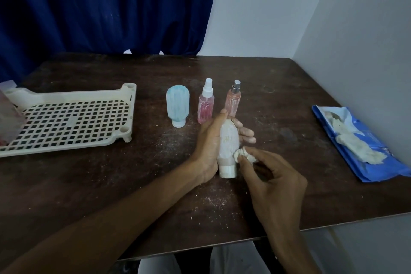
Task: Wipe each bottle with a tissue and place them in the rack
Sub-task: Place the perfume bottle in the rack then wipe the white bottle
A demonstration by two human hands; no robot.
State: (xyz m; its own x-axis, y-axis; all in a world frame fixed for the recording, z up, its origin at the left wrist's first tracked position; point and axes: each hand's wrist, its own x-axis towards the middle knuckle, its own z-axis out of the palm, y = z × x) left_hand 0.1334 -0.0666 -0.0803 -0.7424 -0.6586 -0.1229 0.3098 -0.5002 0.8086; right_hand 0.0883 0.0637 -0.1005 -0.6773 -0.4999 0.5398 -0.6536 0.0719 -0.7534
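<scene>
Blue curtain, cream grid-patterned rack

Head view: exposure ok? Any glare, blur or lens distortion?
Head view: dim and soft overall, no hard glare. Head view: wide lens bows the edges of the cream perforated plastic rack and dark wooden table. Head view: far-left frame edge smears, but the white squeeze bottle in the left hand and the crumpled tissue in the right hand are readable.

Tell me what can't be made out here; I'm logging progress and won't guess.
Head view only:
- Pinkish thing at the rack's left end: cut off by the left edge, blurred.
- White bottle: back hidden by the left hand.
- Tissue: partly covered by the right hand.
- Blue pack print: too blurred to read.
</scene>
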